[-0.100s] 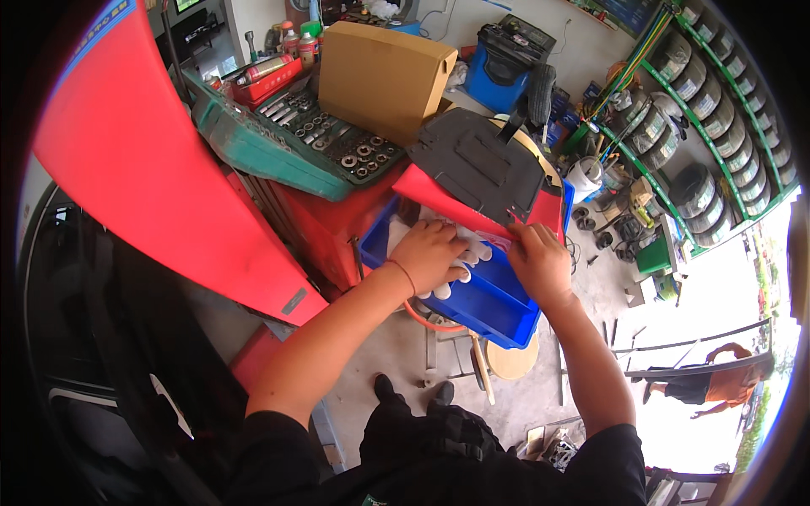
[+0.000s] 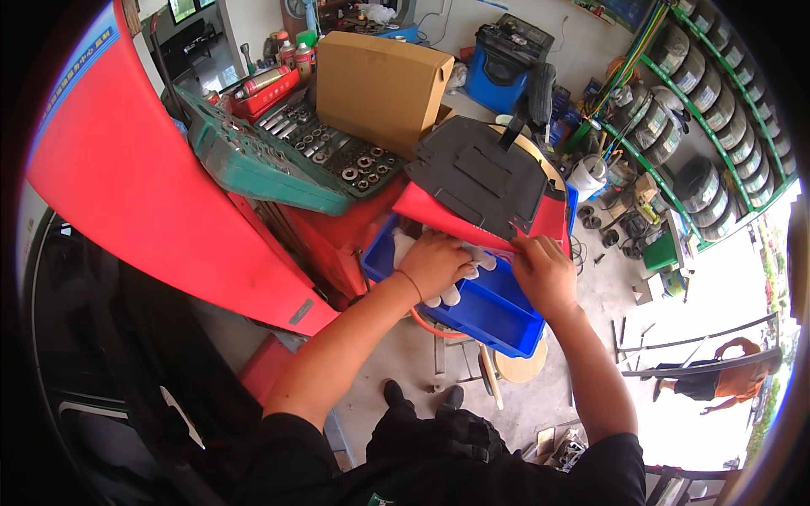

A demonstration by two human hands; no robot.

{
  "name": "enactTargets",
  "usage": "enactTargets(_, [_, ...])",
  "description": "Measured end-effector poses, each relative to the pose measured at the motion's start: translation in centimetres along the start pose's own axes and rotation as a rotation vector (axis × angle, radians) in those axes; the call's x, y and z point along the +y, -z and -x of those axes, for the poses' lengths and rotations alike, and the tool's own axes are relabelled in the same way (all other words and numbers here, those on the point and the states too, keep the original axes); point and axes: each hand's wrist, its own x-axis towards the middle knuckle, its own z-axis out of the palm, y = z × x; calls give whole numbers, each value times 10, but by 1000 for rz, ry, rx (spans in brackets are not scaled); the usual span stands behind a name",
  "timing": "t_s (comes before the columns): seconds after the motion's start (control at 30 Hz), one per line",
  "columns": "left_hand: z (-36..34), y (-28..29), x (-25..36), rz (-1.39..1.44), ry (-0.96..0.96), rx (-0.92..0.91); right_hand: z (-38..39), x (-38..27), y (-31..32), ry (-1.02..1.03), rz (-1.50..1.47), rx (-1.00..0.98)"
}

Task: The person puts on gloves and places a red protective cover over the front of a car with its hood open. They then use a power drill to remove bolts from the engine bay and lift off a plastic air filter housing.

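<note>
My left hand [image 2: 439, 268] grips white gloves [image 2: 449, 295] inside a blue plastic tray [image 2: 498, 316], fingers bent over them. My right hand [image 2: 544, 274] has its fingers closed on the lower edge of a red sheet-like item [image 2: 422, 204] lying across the tray's back part. A black plastic plate [image 2: 472, 173] with slots and a tab rests on that red item. The underside of the red item and part of the gloves are hidden.
A green socket case [image 2: 278, 190], cardboard box [image 2: 380, 80] and red trolley [image 2: 329, 236] are behind. A large red panel [image 2: 135, 160] and black car [image 2: 101, 354] stand left; tyre racks [image 2: 717, 135] right. A wooden stool [image 2: 519, 363] is below; another person [image 2: 730, 379] is outside.
The whole scene sits slightly right and lower in the picture. Both hands stay at the tray and red item, with little visible movement relative to them.
</note>
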Motion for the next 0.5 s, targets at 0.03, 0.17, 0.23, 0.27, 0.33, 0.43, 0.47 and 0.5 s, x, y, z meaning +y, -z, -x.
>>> enactTargets(0.03, [-5,2,1,2,-21,79,-1,2,2,-17,1,9])
enactTargets(0.17, [-5,49,21,61,-23,303,-3,6,8,-76,-19,36])
enactTargets(0.23, [19,85,50,137,28,336,4,8,6,-94,-34,26])
enactTargets(0.27, [33,95,62,180,12,387,13,10,3,-84,-36,9])
enactTargets(0.33, [60,117,77,283,51,490,20,10,-5,-77,-58,-44])
enactTargets(0.43, [77,121,103,659,399,681,30,14,4,-128,-65,-70])
enactTargets(0.47, [81,120,99,820,467,710,26,7,11,-80,-78,-21])
enactTargets(0.5, [87,123,104,1011,571,707,24,-6,20,-55,-132,5])
